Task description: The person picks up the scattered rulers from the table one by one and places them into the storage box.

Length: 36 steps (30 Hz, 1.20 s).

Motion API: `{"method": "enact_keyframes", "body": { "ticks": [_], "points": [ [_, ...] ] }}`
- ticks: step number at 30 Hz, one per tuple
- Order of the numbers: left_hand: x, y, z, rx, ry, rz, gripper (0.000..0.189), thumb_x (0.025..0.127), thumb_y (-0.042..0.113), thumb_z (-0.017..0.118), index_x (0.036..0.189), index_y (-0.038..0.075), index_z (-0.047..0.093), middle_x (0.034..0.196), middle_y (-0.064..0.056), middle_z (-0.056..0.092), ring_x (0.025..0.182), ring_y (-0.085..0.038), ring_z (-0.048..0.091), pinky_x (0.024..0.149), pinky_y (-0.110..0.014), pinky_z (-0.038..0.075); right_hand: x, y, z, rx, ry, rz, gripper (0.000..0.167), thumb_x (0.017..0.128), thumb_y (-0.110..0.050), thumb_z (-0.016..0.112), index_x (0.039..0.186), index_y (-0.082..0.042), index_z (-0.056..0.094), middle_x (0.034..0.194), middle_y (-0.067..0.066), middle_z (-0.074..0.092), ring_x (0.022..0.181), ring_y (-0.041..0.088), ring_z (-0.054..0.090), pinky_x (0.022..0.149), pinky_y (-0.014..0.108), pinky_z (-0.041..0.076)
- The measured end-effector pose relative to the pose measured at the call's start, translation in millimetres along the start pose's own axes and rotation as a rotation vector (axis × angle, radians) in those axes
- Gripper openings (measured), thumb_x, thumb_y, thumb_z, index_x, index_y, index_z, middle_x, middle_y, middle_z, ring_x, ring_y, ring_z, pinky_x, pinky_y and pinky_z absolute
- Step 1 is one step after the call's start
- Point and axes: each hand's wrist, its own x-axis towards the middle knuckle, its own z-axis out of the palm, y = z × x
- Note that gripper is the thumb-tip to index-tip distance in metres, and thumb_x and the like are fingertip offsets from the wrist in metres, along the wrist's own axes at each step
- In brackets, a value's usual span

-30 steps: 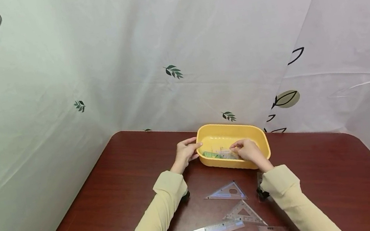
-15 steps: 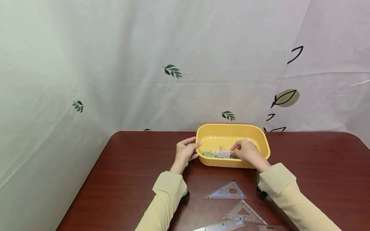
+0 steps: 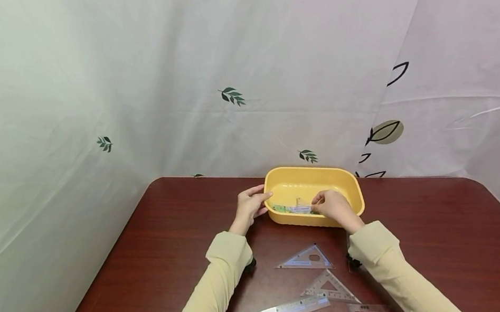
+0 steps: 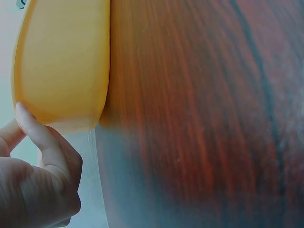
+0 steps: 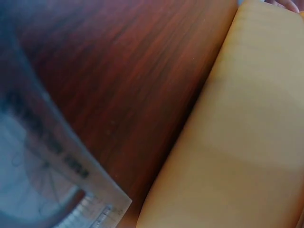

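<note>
Before creased, leaf-printed sheeting (image 3: pixel 163 83), on a reddish wood-grained bench (image 3: pixel 170 236), stands a smooth yellow tub (image 3: pixel 301 176), its rim pinched by the left hand (image 3: pixel 250 207), the right hand (image 3: pixel 336 207) dipping narrowed fingers beside see-through plastic pieces (image 3: pixel 299 209) inside, whether gripping any I can't tell.

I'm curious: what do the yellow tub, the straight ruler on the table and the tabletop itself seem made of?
Yellow tub: probably moulded plastic, smooth and slightly glossy, with rounded corners and soft highlights.
Straight ruler: likely clear plastic, shiny; it looks see-through and catches a white glare.
Tabletop: reddish-brown with a soft sheen; streaky grain suggests wood, but laminate is possible.
</note>
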Motion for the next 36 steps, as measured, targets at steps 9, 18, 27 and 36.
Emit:
{"method": "enact_keyframes", "body": {
  "ticks": [9,18,27,36],
  "points": [
    [0.2,0.0,0.6,-0.001,-0.001,-0.005,0.04,0.085,0.014,0.073,0.124,0.012,0.065,0.11,-0.015,0.07,0.067,-0.009,0.067,0.049,-0.015,0.054,-2.3,-1,-1,-0.032,0.061,-0.017,0.019,0.086,-0.021,0.069,0.094,-0.004,0.069,0.094,0.015,0.07,0.084,0.027,0.063,0.072,0.038,0.052],
    [-2.2,2.2,0.1,-0.001,-0.002,-0.013,0.04,0.085,0.013,0.073,0.124,0.012,0.065,0.109,-0.014,0.07,0.069,-0.01,0.066,0.049,-0.014,0.054,-2.9,0,1,0.025,0.193,-0.098,0.015,0.087,-0.017,0.069,0.096,-0.005,0.069,0.088,0.011,0.069,0.08,0.025,0.063,0.068,0.036,0.051],
    [-3.4,3.1,-0.6,-0.011,-0.024,-0.002,0.041,0.086,0.012,0.071,0.126,0.011,0.063,0.093,-0.006,0.069,0.057,-0.005,0.061,0.048,-0.014,0.053,-5.9,-1,2,0.159,0.312,-0.233,0.023,0.085,-0.01,0.072,0.106,-0.001,0.067,0.086,0.014,0.066,0.079,0.028,0.066,0.065,0.035,0.056],
    [-4.1,4.2,-0.8,-0.01,-0.014,-0.012,0.041,0.085,0.012,0.072,0.126,0.012,0.064,0.101,-0.01,0.069,0.062,-0.008,0.064,0.048,-0.014,0.053,-15.3,-3,-4,0.154,0.437,-0.287,0.02,0.079,-0.011,0.078,0.094,-0.003,0.066,0.076,0.011,0.066,0.063,0.018,0.057,0.053,0.02,0.043]
  ]
}}
